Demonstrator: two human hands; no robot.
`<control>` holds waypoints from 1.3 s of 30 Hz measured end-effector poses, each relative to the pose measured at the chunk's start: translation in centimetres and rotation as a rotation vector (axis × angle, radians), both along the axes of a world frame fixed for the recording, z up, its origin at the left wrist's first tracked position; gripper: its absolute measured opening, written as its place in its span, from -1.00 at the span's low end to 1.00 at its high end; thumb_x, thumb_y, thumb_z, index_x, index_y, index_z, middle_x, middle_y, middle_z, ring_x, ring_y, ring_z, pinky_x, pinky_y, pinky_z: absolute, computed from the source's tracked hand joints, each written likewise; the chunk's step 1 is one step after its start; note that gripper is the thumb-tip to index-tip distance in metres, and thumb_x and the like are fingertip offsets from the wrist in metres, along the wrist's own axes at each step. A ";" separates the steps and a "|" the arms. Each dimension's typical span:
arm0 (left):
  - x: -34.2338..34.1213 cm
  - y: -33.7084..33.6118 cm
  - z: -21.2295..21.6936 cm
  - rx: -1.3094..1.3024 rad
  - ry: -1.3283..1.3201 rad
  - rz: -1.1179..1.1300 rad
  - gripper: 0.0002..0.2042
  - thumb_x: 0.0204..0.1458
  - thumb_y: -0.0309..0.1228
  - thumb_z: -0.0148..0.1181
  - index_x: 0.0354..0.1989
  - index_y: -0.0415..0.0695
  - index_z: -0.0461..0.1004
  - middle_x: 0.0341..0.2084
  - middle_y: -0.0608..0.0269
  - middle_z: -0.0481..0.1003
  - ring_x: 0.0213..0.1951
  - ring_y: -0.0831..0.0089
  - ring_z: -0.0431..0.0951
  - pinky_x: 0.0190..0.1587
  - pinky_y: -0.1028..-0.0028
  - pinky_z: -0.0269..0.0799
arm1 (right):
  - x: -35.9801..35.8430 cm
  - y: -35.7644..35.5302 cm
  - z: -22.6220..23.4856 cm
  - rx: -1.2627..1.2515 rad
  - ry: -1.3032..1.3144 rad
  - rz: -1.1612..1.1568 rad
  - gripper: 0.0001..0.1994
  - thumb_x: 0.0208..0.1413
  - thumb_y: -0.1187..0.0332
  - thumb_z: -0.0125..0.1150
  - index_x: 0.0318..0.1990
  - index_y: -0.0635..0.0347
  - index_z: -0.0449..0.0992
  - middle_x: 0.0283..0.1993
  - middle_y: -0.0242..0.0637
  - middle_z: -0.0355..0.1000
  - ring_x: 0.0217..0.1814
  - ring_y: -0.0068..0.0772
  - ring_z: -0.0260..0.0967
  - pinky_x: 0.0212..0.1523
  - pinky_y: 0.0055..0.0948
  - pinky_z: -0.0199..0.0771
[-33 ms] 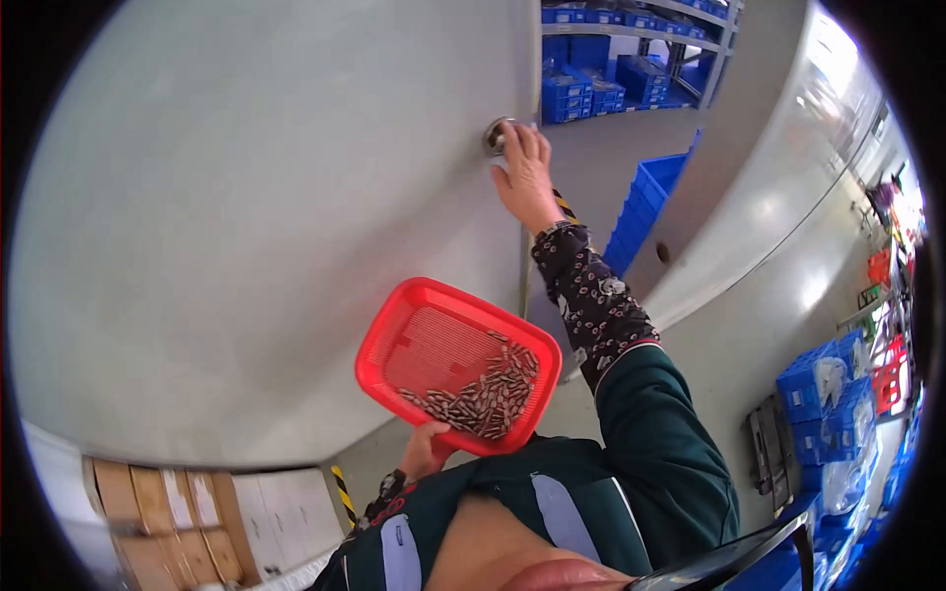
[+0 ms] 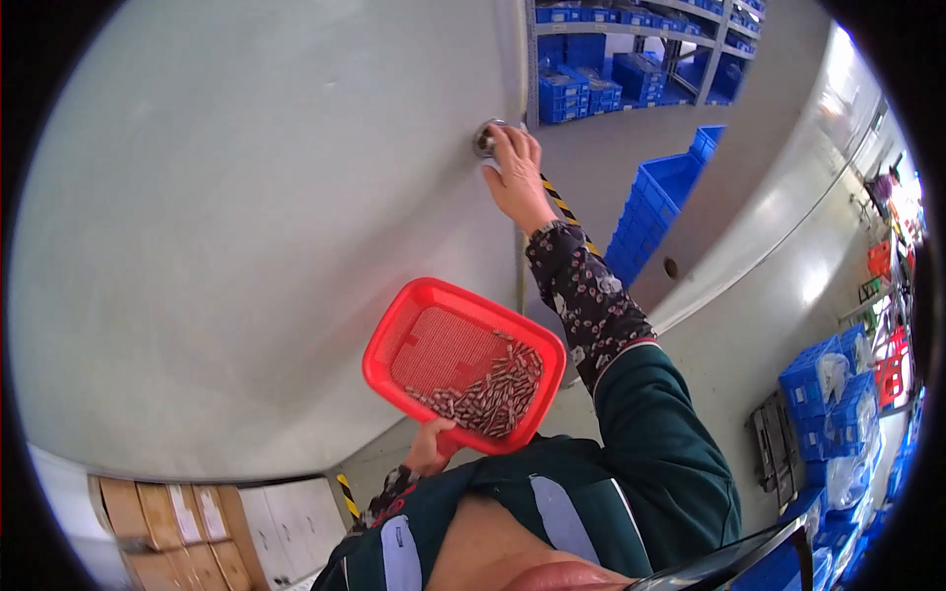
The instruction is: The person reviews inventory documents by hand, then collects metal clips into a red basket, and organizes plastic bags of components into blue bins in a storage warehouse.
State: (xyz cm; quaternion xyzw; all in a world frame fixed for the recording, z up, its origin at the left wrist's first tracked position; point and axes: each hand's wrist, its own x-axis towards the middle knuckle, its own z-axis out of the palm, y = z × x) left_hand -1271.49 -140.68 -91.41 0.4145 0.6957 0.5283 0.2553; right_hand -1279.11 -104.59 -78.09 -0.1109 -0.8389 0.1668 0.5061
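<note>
My left hand (image 2: pixel 431 448) grips the near rim of a red plastic basket (image 2: pixel 392 347), fingers hidden below it. Many small metal cylinder-shaped pieces (image 2: pixel 498 399) lie heaped toward the basket's right and near side; its mesh bottom shows bare at the left. With my arm stretched forward, my right hand (image 2: pixel 519 182) has its fingers closed round a round metal door knob (image 2: pixel 483 141). The knob sits near the right edge of a large pale grey door (image 2: pixel 266 197), which stands ajar.
Through the gap are shelves (image 2: pixel 631 37) with blue bins, stacked blue crates (image 2: pixel 650 207) and black-yellow floor tape (image 2: pixel 564 205). The door frame (image 2: pixel 724 177) stands at right. Behind it are more blue crates (image 2: pixel 828 394). Cardboard boxes (image 2: pixel 163 512) and a white cabinet (image 2: pixel 291 527) stand at lower left.
The door edge and my right hand on the knob have shifted slightly left. The gap looks wider, showing more crates and floor tape. The basket appears slightly further right.
</note>
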 end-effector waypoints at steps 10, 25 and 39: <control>-10.2 10.1 -2.0 0.006 -1.385 0.182 -0.71 -0.21 -0.53 0.00 -0.22 -0.29 0.30 -0.40 0.09 0.45 -0.35 0.20 0.49 -0.22 0.24 0.43 | -12.1 -1.1 0.8 0.071 -0.118 0.230 -0.51 -0.25 0.63 -0.05 -0.02 0.23 0.23 0.04 -0.10 0.14 0.13 0.02 -0.01 0.17 -0.17 0.00; -29.0 26.8 -3.6 -0.125 -1.247 0.106 -0.60 -0.08 -0.14 0.01 -0.20 -0.22 0.36 -0.32 0.04 0.46 -0.25 0.19 0.48 -0.15 0.19 0.40 | -31.3 -2.8 5.1 0.149 -0.347 0.837 -0.58 -0.14 0.54 -0.03 -0.03 0.07 0.25 0.02 -0.22 0.13 0.04 -0.19 0.19 -0.13 -0.34 0.39; -45.5 35.0 -5.3 0.300 -1.226 0.587 -0.57 -0.07 -0.09 -0.07 -0.12 -0.15 0.34 -0.26 0.09 0.44 -0.24 0.23 0.46 -0.17 0.22 0.40 | -37.4 -2.0 3.8 0.294 -0.440 2.475 -0.58 -0.18 0.37 0.03 -0.05 0.21 0.31 0.02 -0.05 0.16 -0.04 -0.10 0.19 -0.12 -0.24 0.29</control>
